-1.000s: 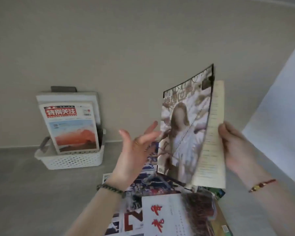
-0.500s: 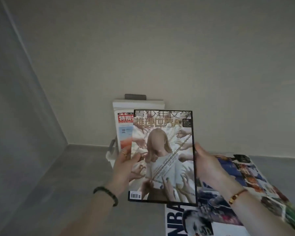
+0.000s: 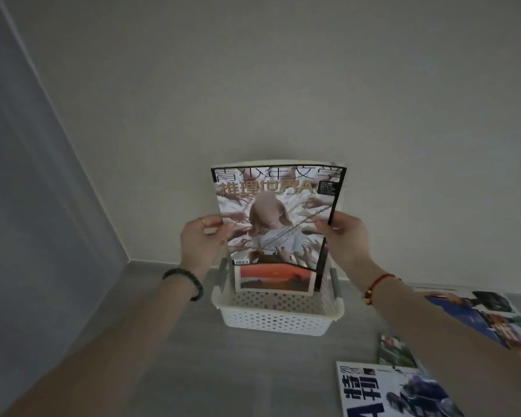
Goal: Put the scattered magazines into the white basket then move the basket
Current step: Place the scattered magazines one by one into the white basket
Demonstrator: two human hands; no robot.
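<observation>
A magazine with a cover of a figure ringed by reaching hands (image 3: 278,218) is held upright over the white perforated basket (image 3: 275,319), its lower edge just above the rim. My left hand (image 3: 203,239) grips its left edge and my right hand (image 3: 345,239) grips its right edge. Behind it in the basket stands another magazine with an orange sunset picture (image 3: 272,278). The basket sits on the grey floor against the wall.
Loose magazines lie on the floor to the right: a blue-and-white one (image 3: 397,392) at the bottom, a small green one (image 3: 396,352) above it, and a colourful spread (image 3: 491,314) under my right forearm. Walls meet in a corner at the left (image 3: 127,260).
The magazine passed from my right hand alone to both hands. It has moved forward and now hangs over the basket. My view has turned and come closer to the basket.
</observation>
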